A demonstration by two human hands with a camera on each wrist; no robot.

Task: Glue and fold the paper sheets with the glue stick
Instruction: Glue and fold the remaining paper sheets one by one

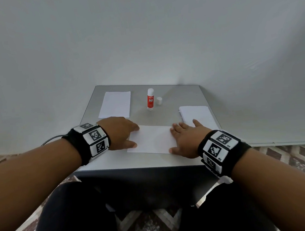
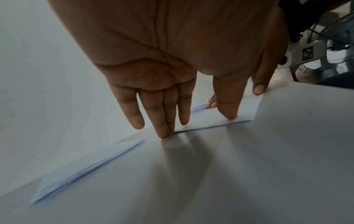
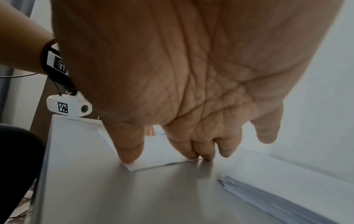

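A white paper sheet (image 1: 152, 139) lies flat near the table's front edge. My left hand (image 1: 122, 134) rests on its left edge, fingers straight; in the left wrist view the fingertips (image 2: 164, 134) and thumb (image 2: 229, 113) press down on the sheet (image 2: 210, 119). My right hand (image 1: 184, 140) lies flat on the sheet's right edge; its thumb (image 3: 132, 157) pins the near corner and its fingers (image 3: 201, 156) touch the sheet's (image 3: 159, 154) far corner. Behind, the red and white glue stick (image 1: 150, 99) stands upright, uncapped, its white cap (image 1: 159, 100) beside it.
A pile of white sheets (image 1: 115, 104) lies at the back left of the grey table (image 1: 170, 161). A stack of folded sheets (image 1: 197, 116) sits at the right edge, close to my right hand. A plain wall rises behind the table.
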